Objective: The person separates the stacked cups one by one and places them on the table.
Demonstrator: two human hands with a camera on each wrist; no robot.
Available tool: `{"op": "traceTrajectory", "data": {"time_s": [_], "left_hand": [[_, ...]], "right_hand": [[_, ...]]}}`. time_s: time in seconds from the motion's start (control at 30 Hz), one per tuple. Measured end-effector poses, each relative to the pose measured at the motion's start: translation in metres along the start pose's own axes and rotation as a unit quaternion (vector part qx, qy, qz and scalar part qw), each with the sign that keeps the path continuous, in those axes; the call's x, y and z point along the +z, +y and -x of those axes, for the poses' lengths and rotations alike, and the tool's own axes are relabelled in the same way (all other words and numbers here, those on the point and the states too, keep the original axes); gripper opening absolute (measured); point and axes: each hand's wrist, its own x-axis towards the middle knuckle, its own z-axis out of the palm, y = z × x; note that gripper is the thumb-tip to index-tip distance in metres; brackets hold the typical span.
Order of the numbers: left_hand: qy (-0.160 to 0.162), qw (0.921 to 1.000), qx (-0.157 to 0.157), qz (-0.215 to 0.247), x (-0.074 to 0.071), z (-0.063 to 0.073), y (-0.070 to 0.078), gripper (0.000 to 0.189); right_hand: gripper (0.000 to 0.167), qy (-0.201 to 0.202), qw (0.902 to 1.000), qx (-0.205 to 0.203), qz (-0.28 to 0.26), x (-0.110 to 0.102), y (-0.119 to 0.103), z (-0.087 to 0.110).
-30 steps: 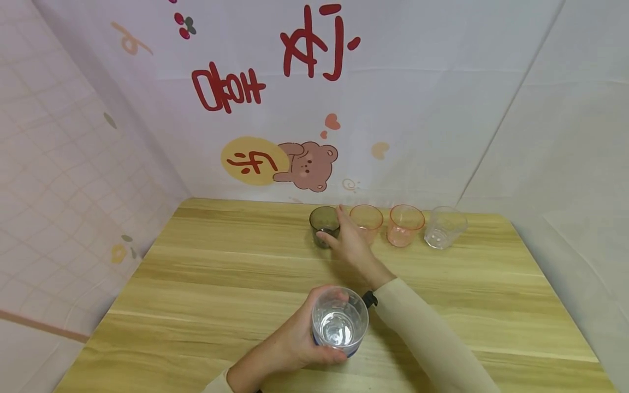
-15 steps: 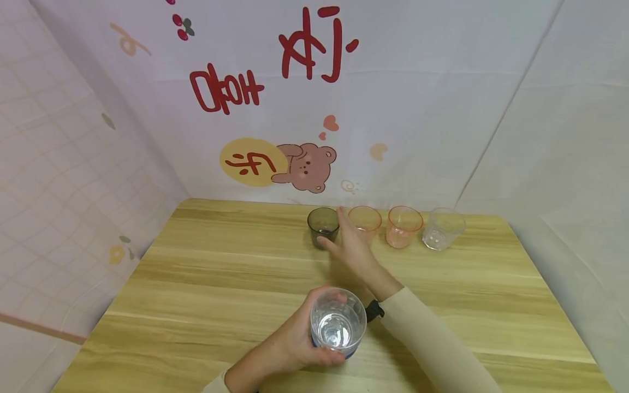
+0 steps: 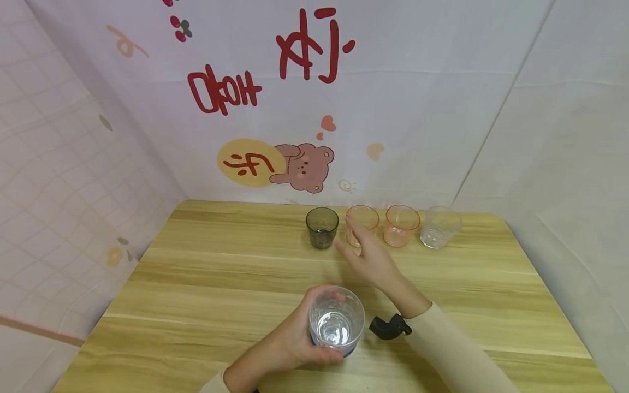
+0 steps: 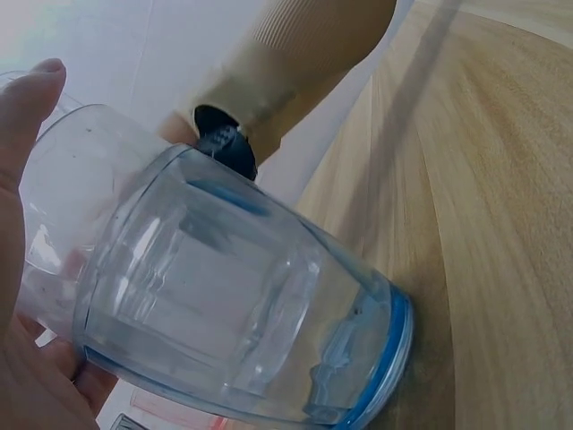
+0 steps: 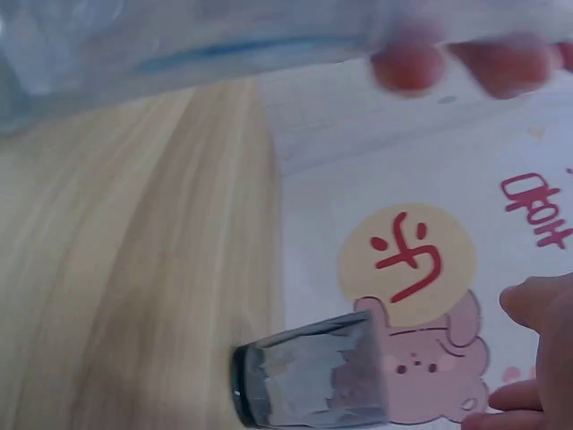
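My left hand [image 3: 290, 341] grips a clear cup [image 3: 321, 305] near the front middle of the table. In the left wrist view this cup sits nested in a blue-based clear cup [image 4: 242, 296], upright close over the wood. My right hand [image 3: 373, 259] is stretched out with thumb and fingers apart, holding nothing. Just left of its fingertips a smoky dark cup [image 3: 321, 234] stands upright at the back of the table. The right wrist view shows that dark cup [image 5: 313, 372] apart from the right hand [image 5: 537, 367].
Right of the dark cup, two orange-rimmed cups [image 3: 400, 234] and a clear cup [image 3: 437, 232] complete a row along the back. The right hand partly covers the nearer orange one. Behind the wooden table [image 3: 221, 284] hangs a white printed cloth [image 3: 417, 109]. A black wrist mount [image 3: 390, 327] sits by the right sleeve.
My right hand has let go of the dark cup and drawn back to the right and toward me. The dark cup stays in place; the left hand keeps its grip.
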Motion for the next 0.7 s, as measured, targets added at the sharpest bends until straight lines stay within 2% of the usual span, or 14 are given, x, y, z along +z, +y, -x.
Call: {"op": "traceTrajectory", "data": {"time_s": [0.23, 0.5, 0.63, 0.7], "left_hand": [[-0.005, 0.9997, 0.012, -0.019, 0.0, -0.002, -0.004, 0.098], [-0.014, 0.9996, -0.019, -0.019, -0.001, 0.0, -0.004, 0.101], [-0.015, 0.9989, -0.043, -0.015, 0.0, 0.001, -0.004, 0.103], [-0.013, 0.9989, -0.043, -0.015, 0.0, 0.002, -0.005, 0.104]], "right_hand": [[0.064, -0.01, 0.998, -0.03, -0.054, -0.018, -0.002, 0.014], [0.055, -0.007, 0.9965, -0.049, -0.067, -0.032, -0.007, 0.036], [0.054, -0.005, 0.9959, -0.065, -0.063, -0.038, -0.01, 0.045], [0.055, -0.008, 0.9953, -0.073, -0.062, -0.041, -0.012, 0.048]]}}
